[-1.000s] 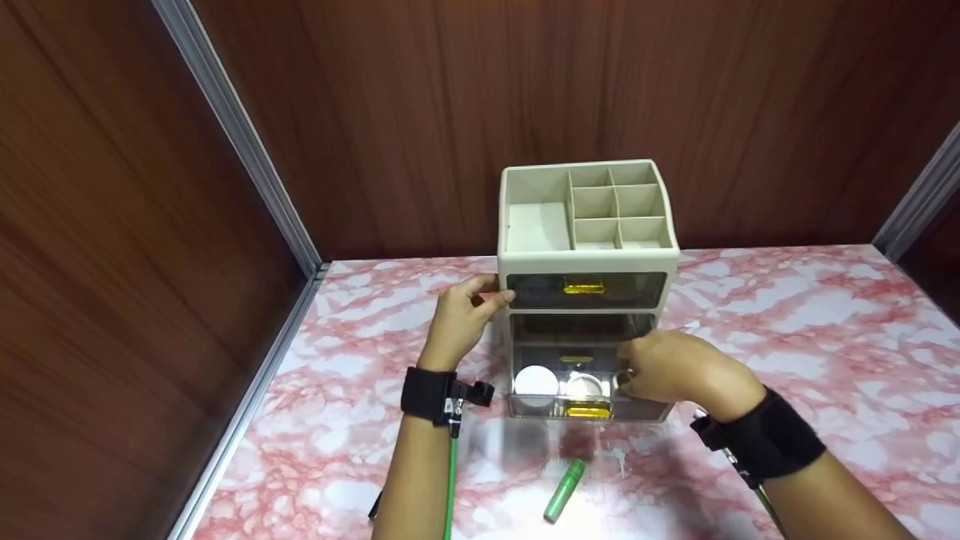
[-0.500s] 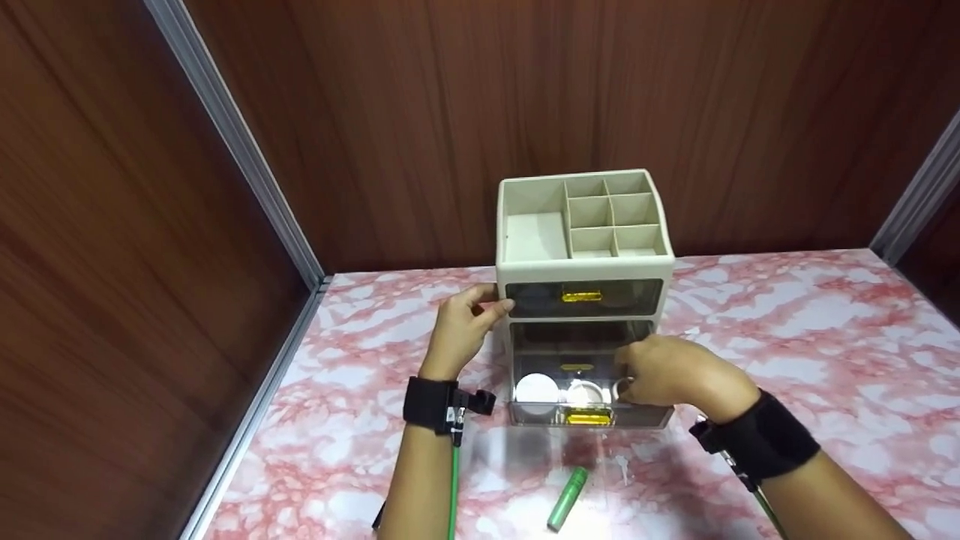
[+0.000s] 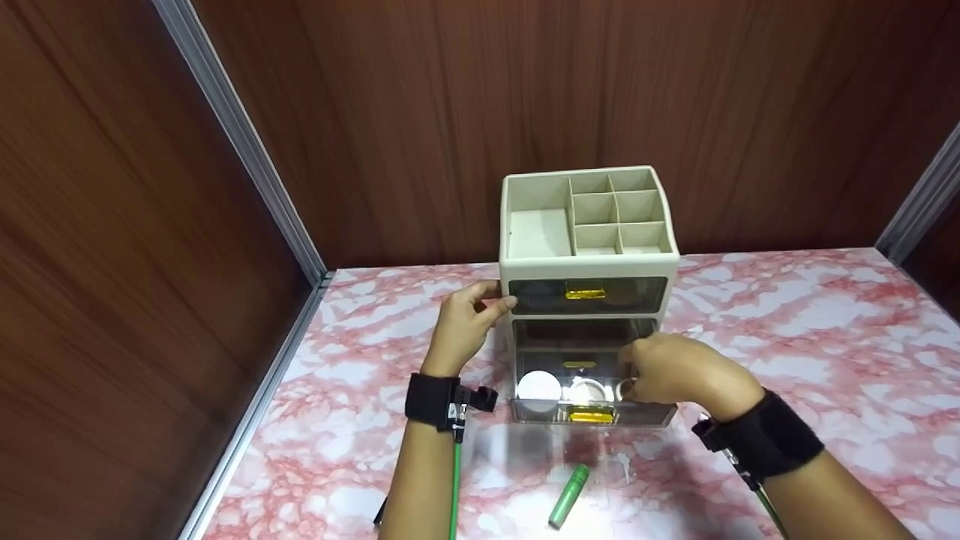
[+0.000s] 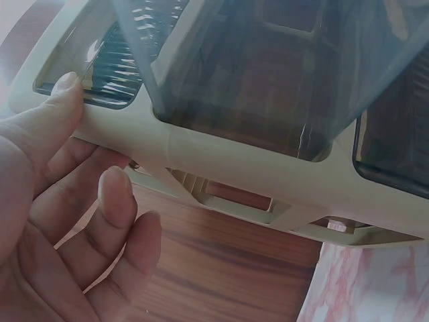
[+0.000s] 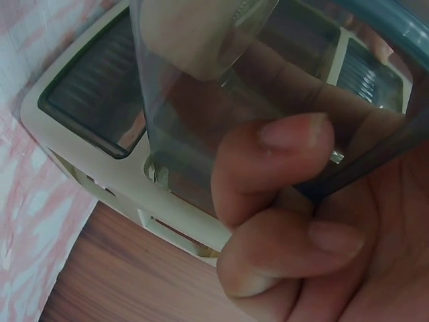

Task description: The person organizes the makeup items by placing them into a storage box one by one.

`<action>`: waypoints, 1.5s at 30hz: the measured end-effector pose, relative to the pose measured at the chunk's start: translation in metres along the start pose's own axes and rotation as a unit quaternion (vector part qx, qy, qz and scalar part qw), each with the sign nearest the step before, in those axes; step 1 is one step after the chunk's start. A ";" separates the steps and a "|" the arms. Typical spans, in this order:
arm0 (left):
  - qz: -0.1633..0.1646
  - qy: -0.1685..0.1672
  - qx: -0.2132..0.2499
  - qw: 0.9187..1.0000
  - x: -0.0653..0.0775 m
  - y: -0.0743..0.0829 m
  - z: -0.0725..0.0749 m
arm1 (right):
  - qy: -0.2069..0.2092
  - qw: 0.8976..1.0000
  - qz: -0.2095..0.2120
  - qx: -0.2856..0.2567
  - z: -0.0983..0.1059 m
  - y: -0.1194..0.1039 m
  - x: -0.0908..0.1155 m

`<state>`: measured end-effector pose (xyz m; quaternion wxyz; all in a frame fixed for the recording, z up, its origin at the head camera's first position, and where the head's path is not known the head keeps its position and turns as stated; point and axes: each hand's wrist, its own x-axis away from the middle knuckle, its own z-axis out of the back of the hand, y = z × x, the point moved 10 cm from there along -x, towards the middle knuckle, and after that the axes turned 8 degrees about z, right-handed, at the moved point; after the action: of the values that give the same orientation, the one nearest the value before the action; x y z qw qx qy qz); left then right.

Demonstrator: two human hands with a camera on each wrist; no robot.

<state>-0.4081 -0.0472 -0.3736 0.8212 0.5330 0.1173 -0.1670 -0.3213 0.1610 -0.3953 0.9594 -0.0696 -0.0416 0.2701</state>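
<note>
While the left hand pinches the side of the cabinet on the desk, the right hand, inside the pulled-out middle drawer, pinches a white jar; a green tube lies in front.

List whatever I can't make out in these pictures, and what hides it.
- Full shape of the rightmost white item: head view, partly covered by the right hand.
- Contents of the top drawer: head view, obscured by dark tint.
- Small dark object: head view, partly behind the left forearm.
- Far end of the green cable: head view, cut off by the bottom edge.
</note>
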 end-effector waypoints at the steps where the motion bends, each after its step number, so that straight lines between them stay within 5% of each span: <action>1: -0.001 0.000 -0.001 1.000 0.000 0.000 0.000 | 0.000 1.000 0.001 -0.002 0.000 0.000 0.000; 26: 0.013 0.005 -0.009 1.000 0.000 -0.001 0.000 | -0.016 1.000 0.017 -0.010 0.000 -0.002 0.001; 45: 0.011 0.001 0.000 1.000 0.001 -0.002 0.000 | 0.020 1.000 0.010 -0.011 0.014 -0.001 0.008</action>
<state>-0.4079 -0.0482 -0.3751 0.8229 0.5342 0.1120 -0.1576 -0.3158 0.1659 -0.3813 0.9563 -0.0861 -0.0245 0.2782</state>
